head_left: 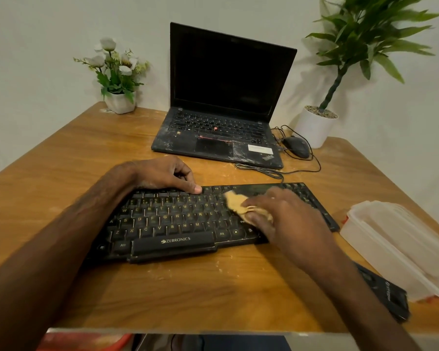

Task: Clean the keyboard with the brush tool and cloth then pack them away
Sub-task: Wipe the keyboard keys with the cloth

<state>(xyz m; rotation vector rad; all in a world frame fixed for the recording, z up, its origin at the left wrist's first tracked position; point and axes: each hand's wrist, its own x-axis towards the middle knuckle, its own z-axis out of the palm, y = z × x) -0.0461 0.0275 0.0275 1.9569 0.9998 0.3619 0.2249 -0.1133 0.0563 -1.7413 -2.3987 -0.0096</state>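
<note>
A black keyboard [167, 224] lies across the middle of the wooden table [188, 295]. My left hand [162, 174] rests on its far left edge, thumb pressed on the top key row and fingers curled over the back rim. A tan cloth [235, 202] lies bunched on the right half of the keys, and my right hand [287, 216] grips it there. Motion blur smears the right hand. No brush tool is in view.
A dusty open laptop [221, 117] stands behind the keyboard, with a black mouse [297, 146] and its cable to the right. A translucent plastic box [401, 247] sits at the right edge, a black flat object [385, 292] beneath it. Potted plants stand at both back corners.
</note>
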